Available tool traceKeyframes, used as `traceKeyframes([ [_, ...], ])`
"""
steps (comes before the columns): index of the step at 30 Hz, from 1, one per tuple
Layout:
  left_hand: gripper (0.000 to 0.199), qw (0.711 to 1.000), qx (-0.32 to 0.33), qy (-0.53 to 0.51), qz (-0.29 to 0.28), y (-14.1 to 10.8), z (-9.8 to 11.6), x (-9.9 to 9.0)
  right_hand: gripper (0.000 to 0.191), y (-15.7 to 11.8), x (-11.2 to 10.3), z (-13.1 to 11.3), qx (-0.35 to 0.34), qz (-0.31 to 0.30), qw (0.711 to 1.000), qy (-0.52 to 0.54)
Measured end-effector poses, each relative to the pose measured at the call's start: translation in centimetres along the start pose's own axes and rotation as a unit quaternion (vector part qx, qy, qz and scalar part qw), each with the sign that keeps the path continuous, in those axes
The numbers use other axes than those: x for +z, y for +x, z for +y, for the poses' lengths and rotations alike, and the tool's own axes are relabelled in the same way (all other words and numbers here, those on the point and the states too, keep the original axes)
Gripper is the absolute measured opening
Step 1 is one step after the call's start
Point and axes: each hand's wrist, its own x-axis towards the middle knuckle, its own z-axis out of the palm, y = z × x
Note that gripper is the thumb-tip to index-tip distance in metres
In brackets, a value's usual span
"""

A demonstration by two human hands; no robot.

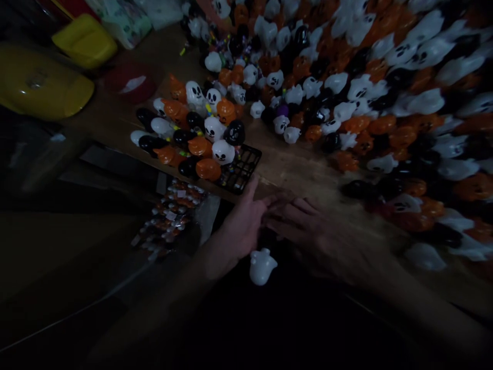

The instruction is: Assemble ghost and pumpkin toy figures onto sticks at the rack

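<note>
My left hand is at the table edge beside a black grid tray, its index finger stretched toward the tray's corner. My right hand lies close against it from the right, fingers extended and blurred; whether anything small lies between the hands is hidden. Just below them is a white ghost figure over the dark area of my lap. Several white, black and orange Halloween figures, such as a white skull face and an orange pumpkin, stand in rows on the tray.
A large heap of ghost and pumpkin figures covers the wooden table at the back and right. At the left are a yellow cap-like object, a yellow container and a red dish. Bagged figures sit below the edge.
</note>
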Motion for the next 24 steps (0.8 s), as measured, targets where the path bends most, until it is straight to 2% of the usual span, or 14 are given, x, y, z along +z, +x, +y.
traceKeyframes([
  [3,0.063,1.000,-0.008,-0.009,0.024,0.4,-0.2,0.3,0.050,-0.6,0.2,-0.2,-0.014,0.006,1.000,0.005],
  [6,0.057,0.999,-0.018,-0.028,0.012,0.7,-0.1,0.5,0.053,-1.1,0.0,-0.3,-0.018,0.000,1.000,0.025],
  [12,0.061,0.999,-0.011,-0.026,-0.019,1.0,0.8,1.2,0.033,-1.9,-0.3,-0.2,0.005,0.049,0.997,-0.063],
  [14,0.055,0.998,0.049,0.020,-0.016,1.0,0.7,1.2,0.030,-2.0,-0.5,0.2,0.035,0.108,0.990,-0.082],
  [15,0.048,0.993,0.101,0.067,0.010,0.9,0.5,1.1,0.030,-2.0,-0.6,0.4,0.064,0.144,0.983,-0.096],
  [17,0.032,0.952,0.219,0.193,0.097,0.6,-0.2,0.7,0.028,-1.9,-0.8,1.0,0.116,0.200,0.965,-0.128],
  [18,0.026,0.922,0.258,0.251,0.141,0.4,-0.6,0.4,0.027,-1.8,-0.8,1.3,0.132,0.220,0.956,-0.141],
  [19,0.022,0.905,0.280,0.278,0.158,0.2,-0.8,0.1,0.026,-1.7,-0.7,1.6,0.141,0.231,0.951,-0.150],
  [21,0.024,0.905,0.297,0.276,0.130,-0.2,-1.0,-0.2,0.023,-1.4,-0.6,1.8,0.145,0.241,0.947,-0.155],
  [24,0.046,0.918,0.288,0.269,0.038,-0.8,-0.6,0.2,0.017,-0.8,-0.6,1.4,0.157,0.244,0.946,-0.147],
])
